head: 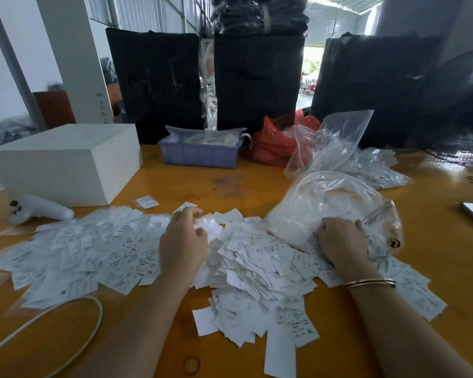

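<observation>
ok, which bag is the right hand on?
The nearest clear bag, gripped by the right hand; the open clear bag and red bag sit behind.

Wearing a thin bangle (370, 282) on the right wrist, golden with a pinkish sheen, looking like two slim bands lying together just behind the right hand (342, 241). Showing both forearms (159, 309) bare, from the view's lower edge up to the left hand (182, 241).

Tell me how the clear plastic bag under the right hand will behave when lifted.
The bag will likely flop: its wrinkled film slumps over the white filling. Probably light for its bulk, since the filling looks thin and soft. The glossy film may slip in the right hand and slide on the loose labels beneath.
</observation>
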Demonstrator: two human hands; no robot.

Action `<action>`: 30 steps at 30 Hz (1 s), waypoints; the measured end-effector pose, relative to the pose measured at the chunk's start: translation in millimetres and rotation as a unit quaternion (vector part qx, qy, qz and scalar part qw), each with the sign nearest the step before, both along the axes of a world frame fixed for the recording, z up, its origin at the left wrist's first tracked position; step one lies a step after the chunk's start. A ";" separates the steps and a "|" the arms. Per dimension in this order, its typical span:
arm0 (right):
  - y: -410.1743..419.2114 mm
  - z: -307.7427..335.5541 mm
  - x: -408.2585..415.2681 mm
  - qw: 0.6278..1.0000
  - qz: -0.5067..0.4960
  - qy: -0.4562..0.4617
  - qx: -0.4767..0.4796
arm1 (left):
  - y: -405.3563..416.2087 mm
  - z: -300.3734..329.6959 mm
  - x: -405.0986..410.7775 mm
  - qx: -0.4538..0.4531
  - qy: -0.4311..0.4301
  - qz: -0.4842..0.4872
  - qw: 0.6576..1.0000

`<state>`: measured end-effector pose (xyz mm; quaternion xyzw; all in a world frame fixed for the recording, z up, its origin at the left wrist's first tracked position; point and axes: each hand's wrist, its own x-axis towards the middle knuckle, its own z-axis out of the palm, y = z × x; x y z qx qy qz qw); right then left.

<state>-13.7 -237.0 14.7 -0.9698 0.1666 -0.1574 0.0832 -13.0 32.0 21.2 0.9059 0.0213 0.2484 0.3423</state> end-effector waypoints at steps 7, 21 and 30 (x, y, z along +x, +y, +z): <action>-3.9 -2.0 -5.1 0.992 0.011 -0.114 0.056 | -1.3 -2.0 1.0 0.086 0.003 0.009 0.996; 7.5 10.0 -22.5 0.978 0.029 -0.182 0.095 | -18.3 -4.2 -7.2 0.017 -0.033 -0.150 0.988; 7.1 9.1 -17.4 0.962 0.059 -0.210 0.164 | -21.0 -8.2 -6.8 0.009 -0.033 -0.187 0.982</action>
